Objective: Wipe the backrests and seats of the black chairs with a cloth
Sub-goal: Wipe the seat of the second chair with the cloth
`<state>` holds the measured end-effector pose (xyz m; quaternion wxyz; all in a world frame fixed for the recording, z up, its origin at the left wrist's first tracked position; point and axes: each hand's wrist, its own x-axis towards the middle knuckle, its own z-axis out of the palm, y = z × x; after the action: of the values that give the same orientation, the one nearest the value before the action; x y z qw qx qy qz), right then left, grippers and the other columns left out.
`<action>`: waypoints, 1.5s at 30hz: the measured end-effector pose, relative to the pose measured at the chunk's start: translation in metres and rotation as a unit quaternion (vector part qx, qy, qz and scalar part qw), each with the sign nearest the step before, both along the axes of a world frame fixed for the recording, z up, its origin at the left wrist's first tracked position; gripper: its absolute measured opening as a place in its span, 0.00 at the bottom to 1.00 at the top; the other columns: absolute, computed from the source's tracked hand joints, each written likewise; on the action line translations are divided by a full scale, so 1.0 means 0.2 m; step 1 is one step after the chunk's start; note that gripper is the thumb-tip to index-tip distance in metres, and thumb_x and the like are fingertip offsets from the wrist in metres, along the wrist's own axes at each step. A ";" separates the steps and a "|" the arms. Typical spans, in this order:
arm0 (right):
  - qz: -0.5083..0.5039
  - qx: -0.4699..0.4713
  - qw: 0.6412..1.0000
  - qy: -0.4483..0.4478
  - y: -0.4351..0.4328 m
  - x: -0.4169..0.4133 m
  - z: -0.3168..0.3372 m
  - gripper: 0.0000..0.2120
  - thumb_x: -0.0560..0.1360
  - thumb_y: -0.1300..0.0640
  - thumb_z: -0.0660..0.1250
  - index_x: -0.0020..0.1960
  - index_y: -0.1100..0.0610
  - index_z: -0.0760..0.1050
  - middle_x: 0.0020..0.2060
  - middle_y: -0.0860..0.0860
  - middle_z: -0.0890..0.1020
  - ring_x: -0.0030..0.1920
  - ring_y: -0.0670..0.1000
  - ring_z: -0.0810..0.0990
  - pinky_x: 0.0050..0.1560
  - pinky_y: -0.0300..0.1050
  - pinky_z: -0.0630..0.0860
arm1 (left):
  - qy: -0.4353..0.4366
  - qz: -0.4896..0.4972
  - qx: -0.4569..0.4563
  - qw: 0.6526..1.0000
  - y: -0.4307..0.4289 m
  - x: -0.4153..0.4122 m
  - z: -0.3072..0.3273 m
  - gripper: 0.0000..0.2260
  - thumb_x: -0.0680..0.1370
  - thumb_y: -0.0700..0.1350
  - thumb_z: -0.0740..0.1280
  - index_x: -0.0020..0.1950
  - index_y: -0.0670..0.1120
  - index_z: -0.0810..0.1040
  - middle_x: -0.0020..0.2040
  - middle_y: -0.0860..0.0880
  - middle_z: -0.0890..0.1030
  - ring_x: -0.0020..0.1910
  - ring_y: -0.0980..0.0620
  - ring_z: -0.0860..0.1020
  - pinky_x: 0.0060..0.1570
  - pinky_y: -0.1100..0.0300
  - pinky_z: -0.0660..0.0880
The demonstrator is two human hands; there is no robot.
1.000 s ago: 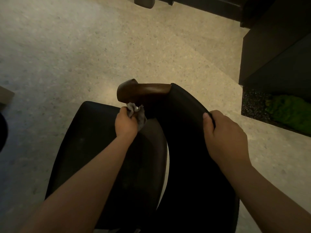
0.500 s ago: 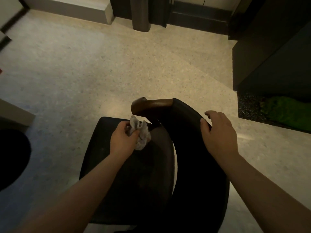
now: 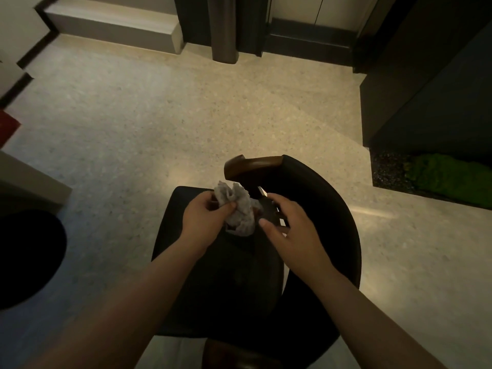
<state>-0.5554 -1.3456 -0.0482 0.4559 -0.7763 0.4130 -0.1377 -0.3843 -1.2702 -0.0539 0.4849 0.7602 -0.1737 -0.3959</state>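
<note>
The cloth (image 3: pixel 239 209) is a crumpled grey wad just below the wooden armrest (image 3: pixel 253 166), held up over the black seat (image 3: pixel 226 283). The left hand (image 3: pixel 205 219) pinches it, thumb and curled fingers bunched on one side and the rest flopping loose. The right hand (image 3: pixel 292 233) hovers below the armrest too, just right of the cloth, fingers loosely spread and holding nothing. Its thumb tip is nearly at the cloth, can't tell if it touches.

My read: it's light, soft and has zero stiffness, so it'll fold wherever you push. Best taken as a whole wad in the palm, or by a loose corner to open it flat. The padded backrest (image 3: pixel 332 209) curving right of the armrest looks smooth — shouldn't snag.
</note>
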 end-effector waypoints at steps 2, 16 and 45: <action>0.022 0.002 0.999 -0.027 0.04 0.00 0.03 0.27 0.77 0.50 0.67 0.73 0.42 0.63 0.67 0.43 0.68 0.67 0.41 0.68 0.64 0.43 0.75 | 0.022 0.007 -0.004 1.000 0.02 -0.02 0.02 0.06 0.76 0.45 0.71 0.51 0.52 0.78 0.50 0.50 0.82 0.52 0.52 0.82 0.54 0.50 0.80; 0.070 -0.011 0.992 -0.104 -0.09 -0.10 0.09 0.28 0.80 0.53 0.63 0.75 0.38 0.57 0.75 0.41 0.59 0.72 0.38 0.61 0.69 0.36 0.64 | 0.142 -0.035 -0.039 0.988 -0.08 -0.16 0.21 0.12 0.82 0.46 0.60 0.57 0.41 0.79 0.54 0.43 0.82 0.53 0.47 0.83 0.51 0.52 0.81; 0.034 0.164 0.977 0.130 -0.26 0.15 -0.54 0.10 0.73 0.55 0.72 0.54 0.51 0.78 0.53 0.50 0.79 0.50 0.45 0.78 0.41 0.32 0.73 | -0.137 -0.161 0.237 0.948 0.20 0.07 -0.44 0.06 0.80 0.48 0.65 0.56 0.55 0.77 0.50 0.56 0.77 0.46 0.62 0.76 0.39 0.71 0.68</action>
<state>-0.5263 -1.3985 -0.1568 0.5240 -0.7156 0.4593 0.0491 -0.3709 -1.2293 -0.1428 0.1924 0.8620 -0.2599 -0.3904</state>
